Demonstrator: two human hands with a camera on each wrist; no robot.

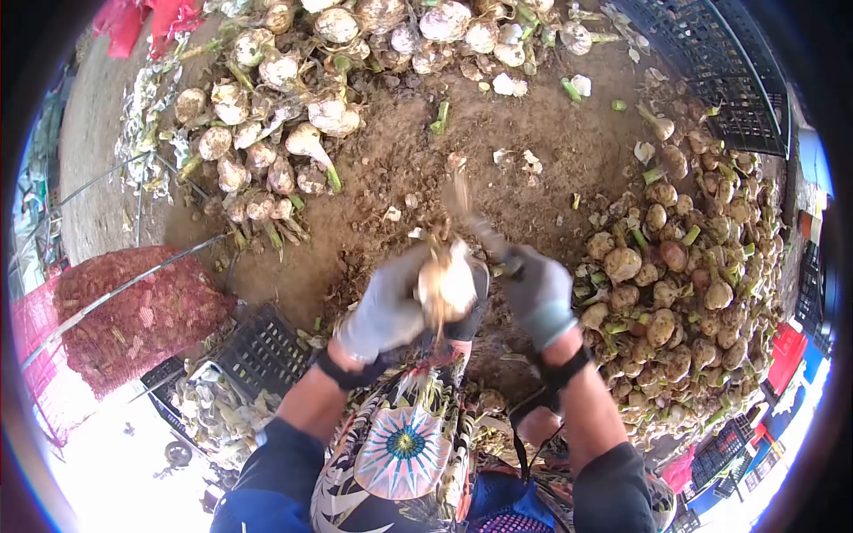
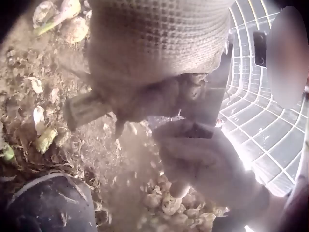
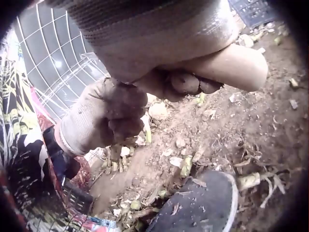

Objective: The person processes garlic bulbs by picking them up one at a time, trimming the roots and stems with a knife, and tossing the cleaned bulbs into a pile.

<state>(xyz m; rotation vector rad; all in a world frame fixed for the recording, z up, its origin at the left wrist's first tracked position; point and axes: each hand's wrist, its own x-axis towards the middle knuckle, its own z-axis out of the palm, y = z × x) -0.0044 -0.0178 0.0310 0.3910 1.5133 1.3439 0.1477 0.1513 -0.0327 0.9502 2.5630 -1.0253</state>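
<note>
In the head view, the gloved left hand (image 1: 386, 302) grips a pale bulb (image 1: 447, 286) with dry roots in front of the lap. Just to its right, the gloved right hand (image 1: 538, 293) is curled round a tool whose blurred blade (image 1: 484, 233) points up and left. The right wrist view shows the tool's wooden handle (image 3: 236, 67) in the right hand (image 3: 159, 38), with the left hand (image 3: 104, 116) beyond. Seen from the left wrist, the left hand (image 2: 159, 38) hides most of the bulb, and the right hand (image 2: 207, 159) is below it.
Bulbs with stems (image 1: 333, 115) lie in a heap ahead; another bulb pile (image 1: 662, 293) is at right. A red mesh sack (image 1: 142, 311) and black crate (image 1: 267, 351) stand at left, another crate (image 1: 720, 71) at upper right. Peelings litter the soil near a shoe (image 3: 198, 203).
</note>
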